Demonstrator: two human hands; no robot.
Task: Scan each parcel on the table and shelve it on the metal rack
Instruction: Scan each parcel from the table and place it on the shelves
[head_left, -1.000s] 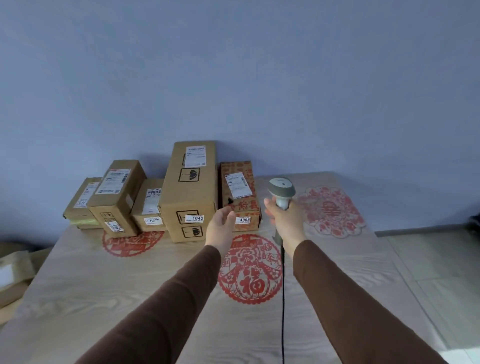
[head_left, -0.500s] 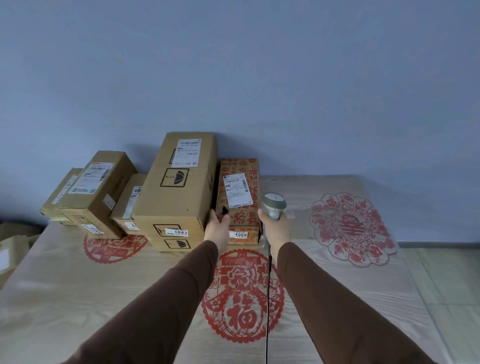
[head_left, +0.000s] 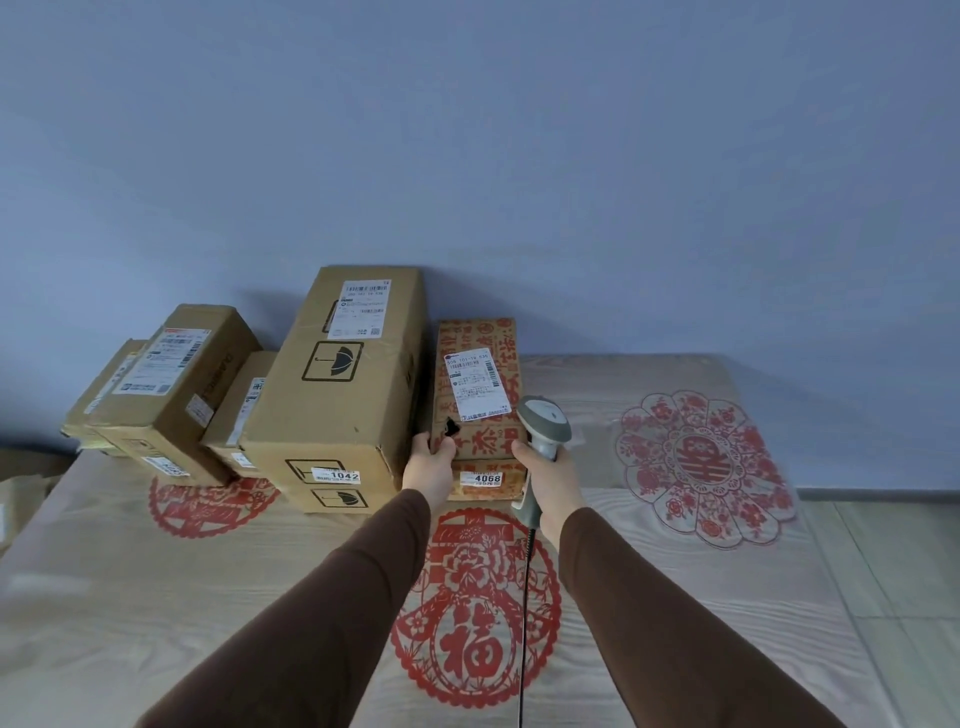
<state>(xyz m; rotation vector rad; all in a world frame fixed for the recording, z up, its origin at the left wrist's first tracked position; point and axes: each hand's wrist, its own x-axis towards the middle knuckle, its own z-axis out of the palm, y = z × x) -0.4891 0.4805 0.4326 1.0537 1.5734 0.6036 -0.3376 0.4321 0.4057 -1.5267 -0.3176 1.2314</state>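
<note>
Several cardboard parcels stand in a row at the back of the table. My left hand grips the near left corner of the red-printed parcel, which carries a white label and the tag 4068. My right hand holds a grey corded barcode scanner, its head just right of that parcel's label. Directly left stands the tall parcel tagged 1042. Further left are three smaller brown parcels. The metal rack is out of sight.
Red paper-cut decorations lie on the wooden tabletop, one under my arms and one at the right. A blue wall stands close behind the parcels. Tiled floor shows beyond the table's right edge. The scanner cord hangs toward me.
I have moved closer to the table. My left hand has reached forward and closed on the red-printed parcel's corner. My right hand has brought the scanner up beside that parcel.
</note>
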